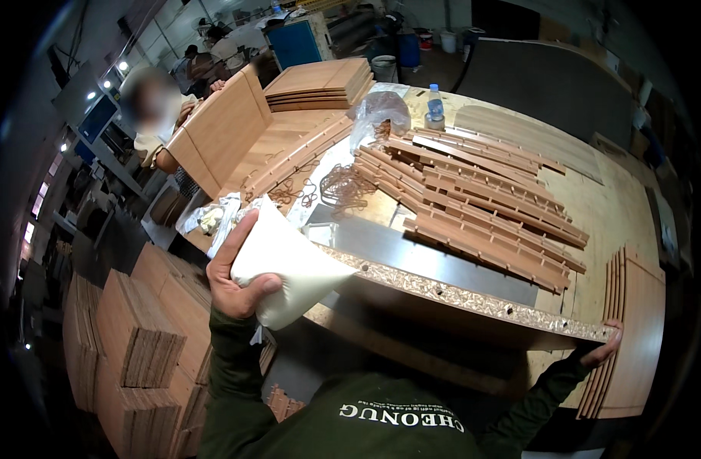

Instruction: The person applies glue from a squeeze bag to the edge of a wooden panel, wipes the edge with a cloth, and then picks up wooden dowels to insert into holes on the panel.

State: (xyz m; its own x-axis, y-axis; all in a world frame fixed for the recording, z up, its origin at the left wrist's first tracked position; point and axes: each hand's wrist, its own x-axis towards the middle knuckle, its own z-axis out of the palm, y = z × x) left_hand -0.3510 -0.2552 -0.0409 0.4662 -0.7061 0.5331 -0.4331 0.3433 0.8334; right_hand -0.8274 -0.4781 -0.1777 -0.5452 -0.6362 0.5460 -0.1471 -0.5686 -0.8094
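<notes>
Spanning the worktable's [595,206] near edge, a long chipboard panel [442,264] stands tilted, raw speckled edge up, its right end gripped by the right hand [604,348]. The left hand [239,279] clasps a soft white squeeze bag [285,264], tip touching the panel's left end.

One head-worn fisheye view looks steeply down from close above the workbench [595,206] — facing toward twelve o'clock, own forearms entering from six o'clock — edges bending and darkening at the rim.
</notes>
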